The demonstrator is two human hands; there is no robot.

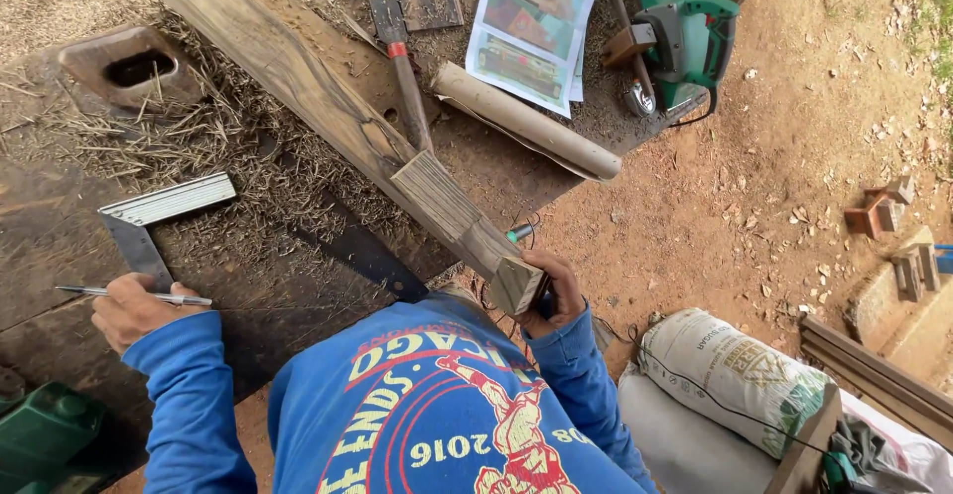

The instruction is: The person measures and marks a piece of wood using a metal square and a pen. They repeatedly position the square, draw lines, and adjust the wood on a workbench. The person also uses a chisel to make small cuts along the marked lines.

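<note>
A long wooden beam runs diagonally from the top left down to my chest, its cut end stepped. My right hand grips the near end of the beam from the right side. My left hand rests on the dark workbench at the left and holds a thin silver pencil lying across its fingers. A metal try square lies on the bench just above that hand.
Wood shavings cover the bench. A chisel with a red band, a rolled paper, printed sheets and a green electric planer lie beyond. Filled sacks and timber strips sit at right on the dirt floor.
</note>
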